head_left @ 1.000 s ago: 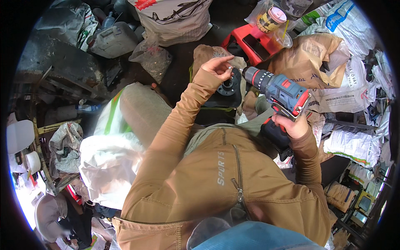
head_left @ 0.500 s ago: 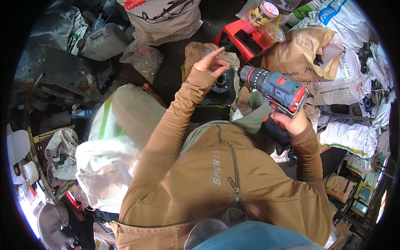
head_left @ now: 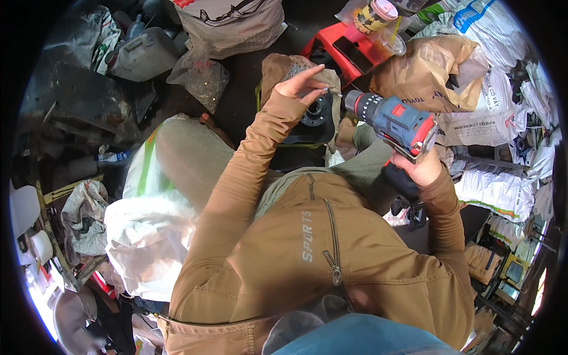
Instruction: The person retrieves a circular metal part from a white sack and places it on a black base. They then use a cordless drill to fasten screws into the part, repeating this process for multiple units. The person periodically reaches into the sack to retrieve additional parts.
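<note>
My right hand (head_left: 423, 168) is wrapped round the handle of a blue, black and red cordless drill (head_left: 402, 123), its chuck aimed left at my other hand. With thumb and finger, my left hand (head_left: 299, 89) pinches a small thin metal piece (head_left: 333, 92), perhaps a screw or a bit; its kind is too small to tell. A short gap shows between this piece and the chuck. Below my left hand sits a dark round metal part (head_left: 318, 112) with holes, on a black base between my feet. Behind it, an opened brown bag (head_left: 277, 70) holds many slim metal pieces.
A red plastic stool (head_left: 319, 42) stands ahead, bearing a phone (head_left: 353, 54) and drink cups (head_left: 376, 18). A brown paper sack (head_left: 426, 65) lies to the right. On the left are a grey jerrycan (head_left: 144, 56), a clear bag of small bits (head_left: 204, 83) and a white sack (head_left: 151, 236).
The drill has shifted slightly right, so its chuck is now apart from the small metal piece. My left hand stays nearly in place, still pinching it.
</note>
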`<state>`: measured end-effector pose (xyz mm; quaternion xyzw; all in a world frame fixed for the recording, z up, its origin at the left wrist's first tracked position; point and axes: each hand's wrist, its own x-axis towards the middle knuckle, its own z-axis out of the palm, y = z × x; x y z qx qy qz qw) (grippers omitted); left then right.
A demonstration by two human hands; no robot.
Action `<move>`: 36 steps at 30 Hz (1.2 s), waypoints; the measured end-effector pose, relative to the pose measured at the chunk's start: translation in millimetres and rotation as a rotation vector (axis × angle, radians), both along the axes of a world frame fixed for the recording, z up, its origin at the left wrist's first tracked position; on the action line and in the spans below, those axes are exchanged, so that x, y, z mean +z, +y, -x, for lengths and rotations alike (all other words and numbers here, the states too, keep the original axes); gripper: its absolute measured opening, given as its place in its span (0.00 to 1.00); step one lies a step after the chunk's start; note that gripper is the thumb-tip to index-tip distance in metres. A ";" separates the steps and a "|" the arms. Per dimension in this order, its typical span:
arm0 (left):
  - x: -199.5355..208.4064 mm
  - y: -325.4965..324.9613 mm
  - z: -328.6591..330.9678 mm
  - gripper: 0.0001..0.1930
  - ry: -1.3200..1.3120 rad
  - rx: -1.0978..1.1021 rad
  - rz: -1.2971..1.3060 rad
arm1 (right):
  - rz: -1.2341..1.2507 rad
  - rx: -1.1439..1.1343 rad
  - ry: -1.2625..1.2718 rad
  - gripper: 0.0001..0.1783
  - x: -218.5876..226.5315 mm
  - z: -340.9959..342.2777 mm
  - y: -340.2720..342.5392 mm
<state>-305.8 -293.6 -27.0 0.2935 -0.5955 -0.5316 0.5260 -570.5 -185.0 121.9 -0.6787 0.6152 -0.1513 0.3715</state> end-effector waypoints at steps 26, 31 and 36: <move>-0.1 -2.9 -7.5 0.31 -0.173 -0.117 -0.028 | 0.211 0.382 0.211 0.30 18.4 -15.5 -19.2; -37.1 -36.0 -35.5 0.54 -0.831 0.058 0.012 | -0.206 0.063 -0.003 0.31 3.0 -20.3 -32.5; -96.1 -23.3 -10.3 0.66 -1.428 -0.176 -0.078 | -0.388 0.020 0.063 0.29 -9.7 -34.6 -51.7</move>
